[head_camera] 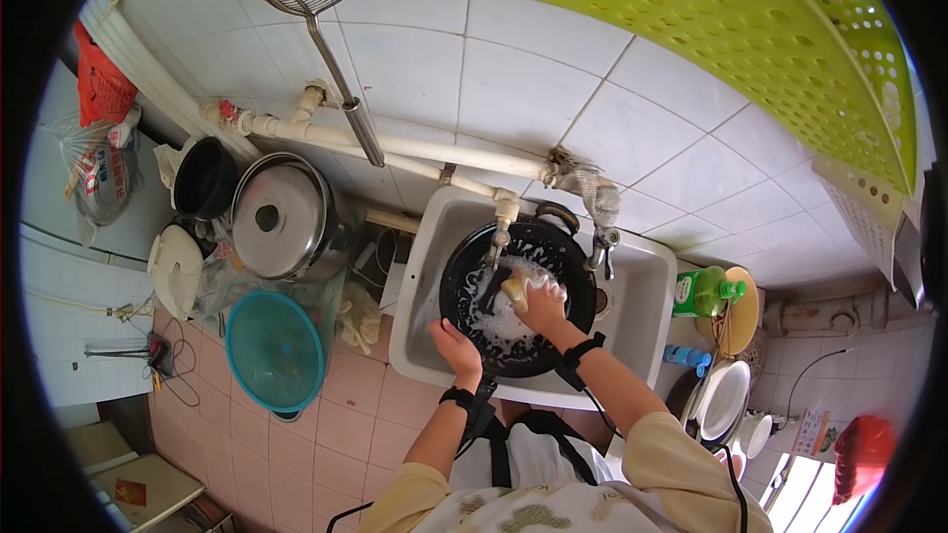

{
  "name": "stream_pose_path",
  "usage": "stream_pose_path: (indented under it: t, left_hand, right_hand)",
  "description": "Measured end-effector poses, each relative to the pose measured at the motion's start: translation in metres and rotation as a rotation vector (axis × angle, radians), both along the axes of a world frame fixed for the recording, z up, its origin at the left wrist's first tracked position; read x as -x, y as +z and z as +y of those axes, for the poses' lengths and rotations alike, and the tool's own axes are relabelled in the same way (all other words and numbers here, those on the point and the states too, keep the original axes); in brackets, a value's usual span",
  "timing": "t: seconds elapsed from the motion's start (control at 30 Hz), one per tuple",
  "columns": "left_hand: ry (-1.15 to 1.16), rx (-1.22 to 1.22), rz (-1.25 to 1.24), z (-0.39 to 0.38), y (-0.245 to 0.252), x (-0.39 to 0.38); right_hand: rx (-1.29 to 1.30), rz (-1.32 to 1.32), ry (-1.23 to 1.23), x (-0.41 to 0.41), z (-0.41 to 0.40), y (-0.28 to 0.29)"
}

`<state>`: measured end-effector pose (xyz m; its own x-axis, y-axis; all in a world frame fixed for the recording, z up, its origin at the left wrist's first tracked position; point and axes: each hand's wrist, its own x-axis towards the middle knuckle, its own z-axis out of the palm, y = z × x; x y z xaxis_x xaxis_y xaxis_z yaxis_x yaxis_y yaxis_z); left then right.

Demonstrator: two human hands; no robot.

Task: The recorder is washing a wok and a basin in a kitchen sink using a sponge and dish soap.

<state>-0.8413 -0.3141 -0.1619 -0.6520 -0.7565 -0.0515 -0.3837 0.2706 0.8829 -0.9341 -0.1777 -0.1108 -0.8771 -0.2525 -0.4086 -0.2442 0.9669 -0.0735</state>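
A black two-handled wok [578,266] with white suds [503,324] inside sits in a pale grey sink [643,311]. My right hand [543,303], foamy at the fingers, is over the wok's inside and grips a yellowish sponge [513,292]. At the wok's lower left rim is my left hand [457,352], its thumb up near the rim; how its fingers meet the wok is partly hidden. One metal tap [501,238] reaches over the wok, and a second tap [606,240] stands to its right.
Right of the sink are a green dish soap bottle [700,292], a blue-capped bottle [685,356] and a white plastic basket [724,400]. Left stand a lidded steel pot [278,218] and a teal basin [274,352]. Above are a wire skimmer [337,59] and a green perforated rack [689,22].
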Motion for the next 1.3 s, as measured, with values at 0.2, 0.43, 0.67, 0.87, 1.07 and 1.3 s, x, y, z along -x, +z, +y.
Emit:
stream_pose_path:
  t: [0.2,0.43,0.67,0.87,1.07,1.3]
  left_hand:
    - [-0.016,0.006,0.031,0.005,0.004,0.003]
    - [0.025,0.015,0.016,0.005,0.000,0.003]
    - [0.024,-0.009,0.057,0.005,0.005,0.005]
    - [-0.007,-0.015,0.071,0.011,0.007,0.009]
    - [-0.002,-0.032,-0.002,0.007,0.001,0.003]
    - [0.025,-0.092,0.047,0.010,0.009,0.002]
  right_hand:
    - [0.067,0.119,0.006,-0.009,0.012,-0.062]
    - [0.179,-0.221,0.108,-0.018,-0.045,-0.062]
    - [-0.216,-0.063,0.277,-0.026,0.031,-0.070]
    - [-0.176,0.403,0.115,0.058,0.025,-0.095]
    - [0.357,0.128,0.644,-0.027,-0.032,-0.093]
    - [-0.070,0.251,0.071,0.020,0.059,-0.093]
